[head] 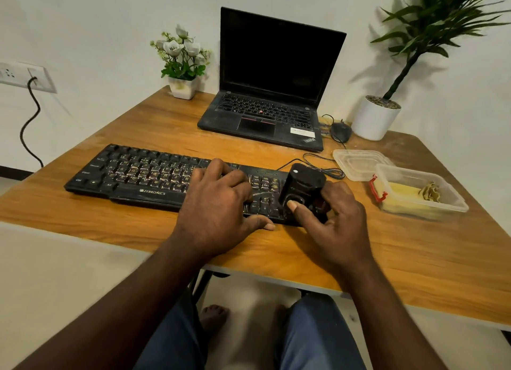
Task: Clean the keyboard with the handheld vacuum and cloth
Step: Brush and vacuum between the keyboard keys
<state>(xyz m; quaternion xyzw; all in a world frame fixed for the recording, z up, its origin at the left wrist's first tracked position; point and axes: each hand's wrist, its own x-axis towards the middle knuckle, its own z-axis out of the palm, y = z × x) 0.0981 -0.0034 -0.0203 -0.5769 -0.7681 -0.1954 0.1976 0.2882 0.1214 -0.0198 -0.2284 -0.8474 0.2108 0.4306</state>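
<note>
A black dusty keyboard (132, 173) lies across the wooden desk (154, 126). My left hand (218, 203) rests on its right-middle part, fingers laid over the keys and thumb at the front edge. My right hand (334, 217) grips a small black handheld vacuum (302, 185) that stands over the keyboard's right end, with the thumb on its round front button. A yellowish cloth (409, 196) lies inside a clear plastic box (453, 200) to the right.
An open black laptop (273, 93) stands behind the keyboard, with a mouse (341, 131) and cable beside it. A clear lid (359, 163) sits by the box. A flower pot (182, 87) and a white planter (374, 119) stand at the back.
</note>
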